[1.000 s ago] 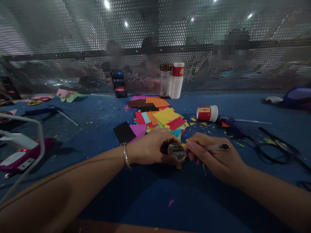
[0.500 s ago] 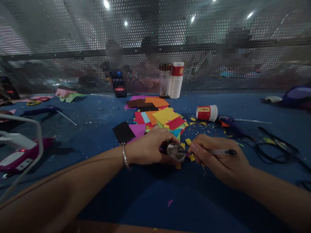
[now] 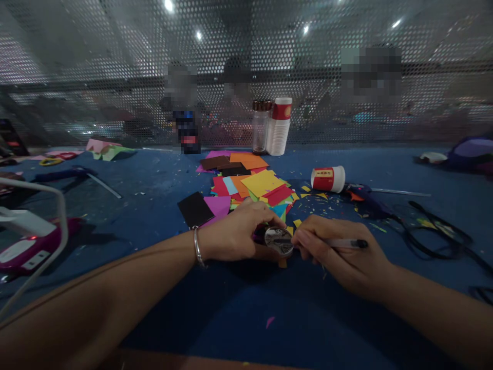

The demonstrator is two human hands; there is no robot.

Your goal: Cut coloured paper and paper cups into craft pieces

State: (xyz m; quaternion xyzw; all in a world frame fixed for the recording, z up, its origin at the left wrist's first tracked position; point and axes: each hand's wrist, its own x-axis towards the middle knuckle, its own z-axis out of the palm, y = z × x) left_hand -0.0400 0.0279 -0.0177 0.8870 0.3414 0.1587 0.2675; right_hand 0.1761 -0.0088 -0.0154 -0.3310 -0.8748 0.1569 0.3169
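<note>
My left hand (image 3: 248, 229) is closed around a small, round, cup-like piece (image 3: 278, 241), its pale disc face turned towards me and marked with dark lines. Fingers cover most of its dark purplish side. In my right hand (image 3: 339, 252) is a pen (image 3: 346, 243), pinched near its tip, with a dark cap at the back end. The pen tip reaches the disc face from the right. Just beyond my hands lie coloured paper sheets (image 3: 264, 182) in a loose pile, with a black paper square (image 3: 195, 209) to the left. Yellow scraps (image 3: 297, 223) are scattered around.
A red-and-white paper cup (image 3: 327, 179) lies on its side beside a glue gun (image 3: 367, 199) with a black cord. Behind stand a glass jar (image 3: 260, 131) and stacked cups (image 3: 280, 131). On the left are another glue gun (image 3: 63, 174) and a magenta power strip (image 3: 42, 249).
My right hand and the pen have shifted slightly left, so the pen tip sits further across the disc face. My left hand keeps its hold with almost no movement.
</note>
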